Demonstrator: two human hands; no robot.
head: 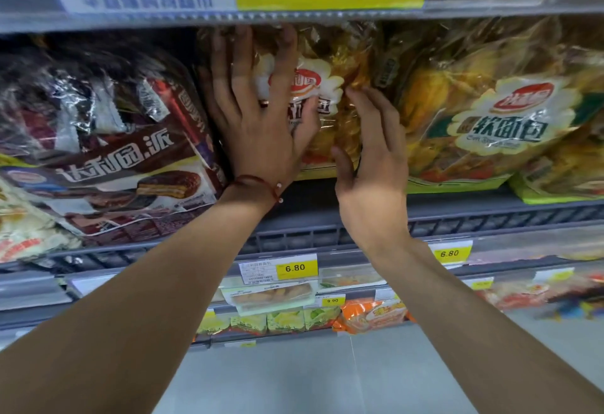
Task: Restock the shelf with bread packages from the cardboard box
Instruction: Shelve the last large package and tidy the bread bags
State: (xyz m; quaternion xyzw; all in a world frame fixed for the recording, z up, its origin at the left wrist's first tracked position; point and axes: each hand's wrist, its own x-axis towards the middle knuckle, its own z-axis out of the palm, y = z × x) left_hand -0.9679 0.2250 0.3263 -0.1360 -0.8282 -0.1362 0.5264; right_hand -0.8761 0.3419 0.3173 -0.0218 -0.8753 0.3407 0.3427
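Note:
A clear bread package with a red and white label stands upright on the grey shelf, squeezed between other bags. My left hand lies flat against its left front, fingers spread upward and thumb across the label. My right hand is open at the package's right side, fingertips touching the wrapper. Neither hand closes around it. The cardboard box is not in view.
A matching bread package stands right beside it on the right. Chocolate pie bags crowd the left. The upper shelf edge hangs just above my fingers. Price tags and lower shelves of snacks lie below.

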